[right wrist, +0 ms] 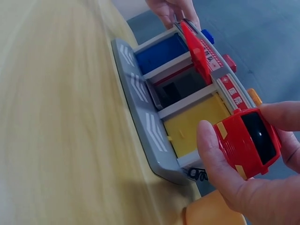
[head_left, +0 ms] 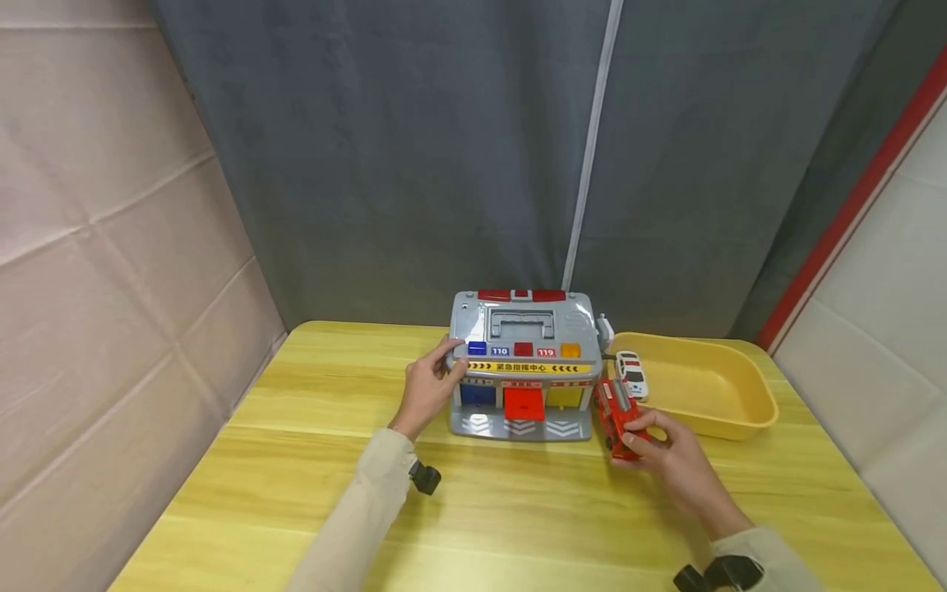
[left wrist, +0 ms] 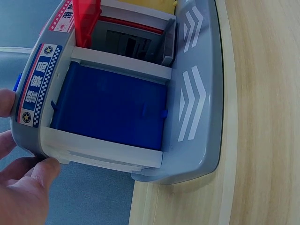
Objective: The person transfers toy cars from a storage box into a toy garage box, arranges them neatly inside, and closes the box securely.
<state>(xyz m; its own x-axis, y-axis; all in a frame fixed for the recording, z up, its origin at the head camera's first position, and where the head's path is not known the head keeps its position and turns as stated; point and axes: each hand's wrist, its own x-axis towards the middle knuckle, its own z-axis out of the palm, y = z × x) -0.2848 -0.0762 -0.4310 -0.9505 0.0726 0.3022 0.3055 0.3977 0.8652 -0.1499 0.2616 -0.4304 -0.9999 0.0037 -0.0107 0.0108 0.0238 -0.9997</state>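
A grey toy emergency station (head_left: 521, 367) stands on the table, its three bays facing me. My left hand (head_left: 425, 390) holds the left end of its roof, with fingers and thumb around the corner. The red door (left wrist: 86, 21) of the middle bay is swung up, showing a dark interior. Both the blue door (left wrist: 112, 105) and the yellow door (right wrist: 199, 124) are down. At the right of the station, my right hand (head_left: 676, 460) grips a red toy fire truck (head_left: 617, 419) between thumb and fingers. Its front and dark windshield show in the right wrist view.
Right of the station sits a yellow plastic tray (head_left: 758, 370). A white toy car (head_left: 631, 376) is at the tray's left end, just beyond the fire truck. The wooden table (head_left: 296, 444) backs onto a grey curtain (head_left: 392, 164).
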